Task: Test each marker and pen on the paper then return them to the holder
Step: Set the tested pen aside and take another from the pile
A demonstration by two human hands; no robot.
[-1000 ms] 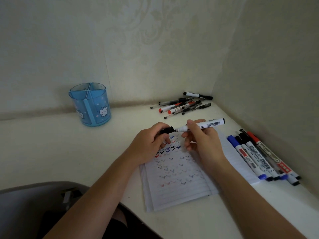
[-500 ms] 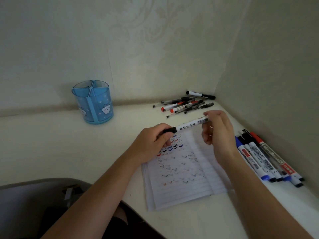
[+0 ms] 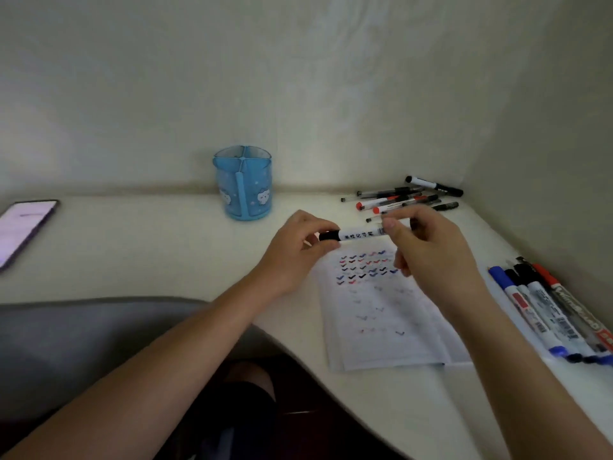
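Observation:
My left hand (image 3: 300,250) pinches the black cap end of a white marker (image 3: 356,234) held level above the lined paper (image 3: 388,313). My right hand (image 3: 428,250) grips the marker's other end with thumb and fingers. The paper carries rows of red, blue and black check marks. The blue holder (image 3: 243,184) with cat stickers stands at the back by the wall, with nothing showing above its rim. A heap of pens (image 3: 403,197) lies in the far corner. Several markers (image 3: 547,310) lie side by side right of the paper.
A phone (image 3: 23,227) with a lit screen lies at the far left of the white desk (image 3: 132,247). Walls close the desk at the back and right. A grey chair part (image 3: 83,343) and my lap sit below the curved front edge.
My right hand came back from the right and took hold of the marker's end again. The view swung left, which brought the phone into sight.

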